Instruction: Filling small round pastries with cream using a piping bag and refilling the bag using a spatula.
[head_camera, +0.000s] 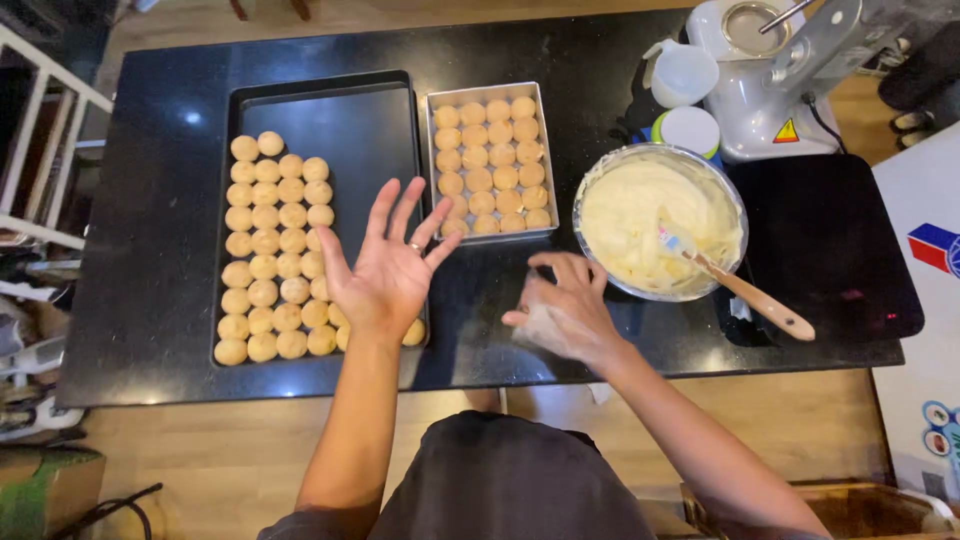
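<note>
My left hand (388, 262) is raised palm up with fingers spread, empty, hovering over the right edge of a dark baking tray (330, 110) that holds several round golden pastry puffs (270, 250). My right hand (565, 305) rests over the black countertop with fingers curled around a pale crumpled tissue (540, 325). Behind it stands a square metal pan (488, 160) filled with more puffs. To the right is a metal bowl of pale cream (650, 215) with a wooden-handled spatula (745, 290) leaning in it.
A white stand mixer (770, 75) stands at the back right, with a clear measuring jug (683, 72) and a white-lidded tub (690, 128) beside it. The black countertop (150, 250) ends at the near edge; wooden floor (200, 450) lies below. A white rack (40, 130) is far left.
</note>
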